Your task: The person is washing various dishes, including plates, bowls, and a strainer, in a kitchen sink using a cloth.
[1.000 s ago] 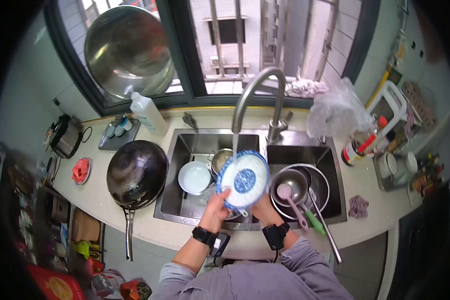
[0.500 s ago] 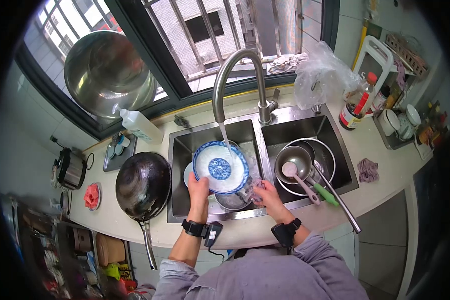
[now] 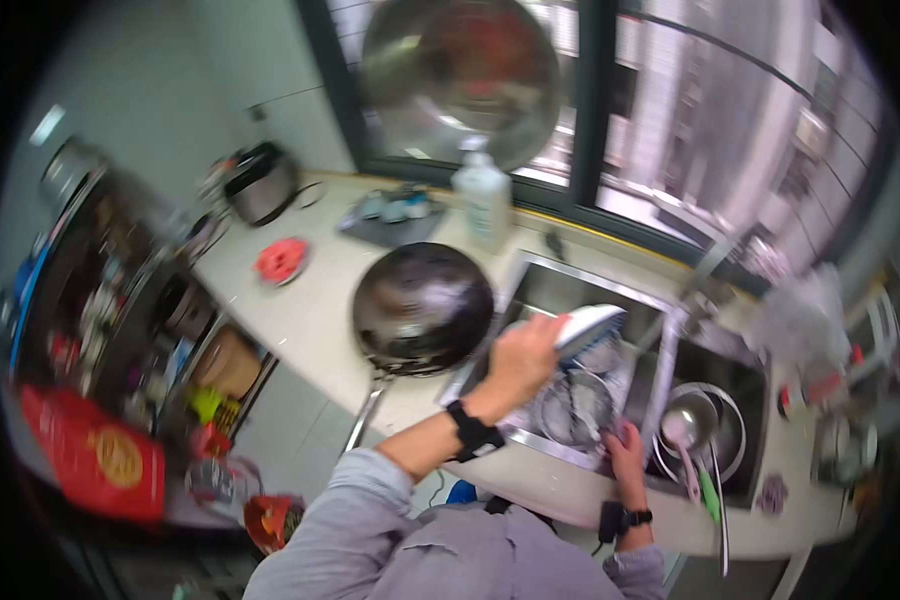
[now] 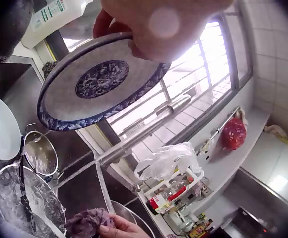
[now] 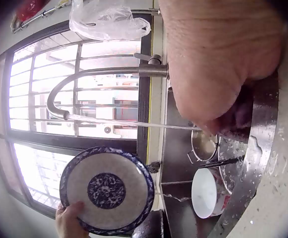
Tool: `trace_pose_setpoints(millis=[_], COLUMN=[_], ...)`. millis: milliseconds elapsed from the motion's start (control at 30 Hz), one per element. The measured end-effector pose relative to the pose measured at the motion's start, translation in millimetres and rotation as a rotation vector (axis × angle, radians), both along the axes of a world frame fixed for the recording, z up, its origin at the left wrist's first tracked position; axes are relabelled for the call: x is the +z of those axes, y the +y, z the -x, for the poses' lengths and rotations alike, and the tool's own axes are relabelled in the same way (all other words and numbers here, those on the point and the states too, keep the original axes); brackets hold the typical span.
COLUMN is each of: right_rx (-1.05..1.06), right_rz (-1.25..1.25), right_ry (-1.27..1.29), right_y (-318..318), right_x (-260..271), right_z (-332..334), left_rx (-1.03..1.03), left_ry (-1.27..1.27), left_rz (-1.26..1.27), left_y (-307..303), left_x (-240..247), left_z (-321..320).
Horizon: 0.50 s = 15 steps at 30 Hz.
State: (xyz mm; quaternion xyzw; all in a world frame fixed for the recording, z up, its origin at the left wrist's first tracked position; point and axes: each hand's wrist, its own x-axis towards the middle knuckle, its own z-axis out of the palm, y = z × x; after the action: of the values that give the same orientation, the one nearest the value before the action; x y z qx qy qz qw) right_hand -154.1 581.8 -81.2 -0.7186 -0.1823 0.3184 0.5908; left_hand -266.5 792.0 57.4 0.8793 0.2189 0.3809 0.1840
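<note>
My left hand point(image 3: 522, 362) grips a white plate point(image 5: 104, 190) with a blue patterned rim and centre by its edge. The plate is tilted up over the left side of the left sink basin point(image 3: 545, 290). Low at the front of that basin, my right hand point(image 3: 627, 462) holds a bunched purple cloth point(image 4: 89, 223). Water runs from the tall faucet point(image 5: 94, 72) into the basin, clear of the plate. Below sit a white bowl point(image 5: 207, 193), a small pot point(image 4: 40, 152) and a larger water-filled vessel point(image 4: 30, 198) with a utensil across it.
An overturned wok point(image 3: 425, 310) rests on the counter left of the sink, its handle point(image 3: 368, 412) jutting over the front edge. The right basin holds a pan, ladle point(image 3: 688, 420) and green-handled tool point(image 3: 710, 494). A pump bottle point(image 3: 483, 200) and watermelon dish point(image 3: 282, 261) stand behind.
My left hand has swung the plate from under the running water to the left and tipped it up steeply. The head view has turned left. My right hand stays low with the cloth.
</note>
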Motion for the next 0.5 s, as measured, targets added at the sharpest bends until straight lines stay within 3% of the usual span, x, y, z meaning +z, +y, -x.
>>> trace_pose_setpoints(millis=[33, 100, 133, 200, 233, 300, 367, 400, 433, 500], right_rx=[0.001, 0.017, 0.017, 0.024, 0.024, 0.001, 0.019, -0.005, -0.004, -0.032], right_rz=[0.031, 0.043, 0.036, 0.058, 0.068, 0.137, 0.104, 0.111, 0.142, 0.205], right_ry=[-0.012, -0.181, -0.237, -0.258, -0.252, -0.281, -0.322, -0.291, -0.324, -0.367], right_y=[-17, -12, -10, -8, -9, -23, -19, -19, -14, -13], right_x=[-15, -25, -33, -33, -31, -45, -58, -49, -39, -34], right_z=[-6, -10, -12, -8, -11, -12, -24, -19, -14, -9], left_rx=[-0.004, 0.201, 0.207, 0.264, 0.346, 0.178, 0.375, 0.306, 0.442, 0.433], left_ry=[-0.015, -0.21, -0.22, -0.358, -0.25, -0.72, -0.65, -0.973, -0.891, -1.138], left_rz=[0.051, 0.376, 0.378, 0.802, 0.728, 1.2, 1.13, 1.179, 1.075, 1.078], left_y=[5, 29, 43, 70, 62, 92, 105, 119, 127, 153], left_x=[-3, -20, -31, -50, -32, -51, -47, -40, -49, -37], left_z=[6, 10, 17, 39, 42, 75, 95, 123, 126, 166])
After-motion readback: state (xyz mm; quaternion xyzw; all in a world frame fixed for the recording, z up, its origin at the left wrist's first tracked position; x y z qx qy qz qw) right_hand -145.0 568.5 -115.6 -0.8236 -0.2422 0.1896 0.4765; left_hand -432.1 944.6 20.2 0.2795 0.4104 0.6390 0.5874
